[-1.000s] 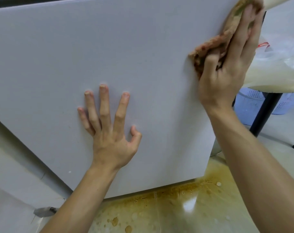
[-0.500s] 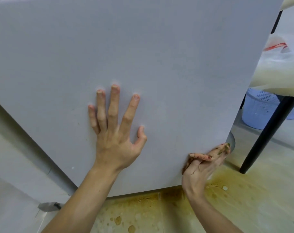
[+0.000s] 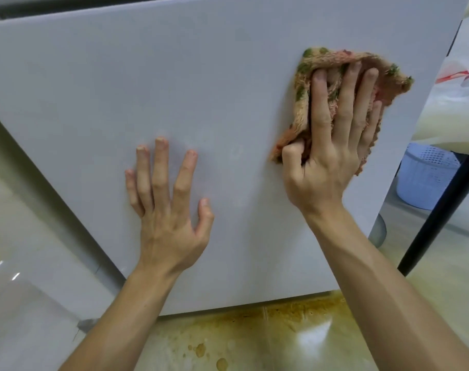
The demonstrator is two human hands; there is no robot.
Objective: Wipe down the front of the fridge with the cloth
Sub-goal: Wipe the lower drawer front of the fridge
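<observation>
Right hand pinches cloth near fridge's 3 o'clock edge, left hand flat; an overshooting stroke could slide off.

A: Floor status?
B: Glossy tiled floor. Brown-yellow stains along the fridge base, a few drips nearer the camera.
A: What's standing on it?
B: Fridge, black table leg, pale blue perforated basket behind the leg.
</observation>
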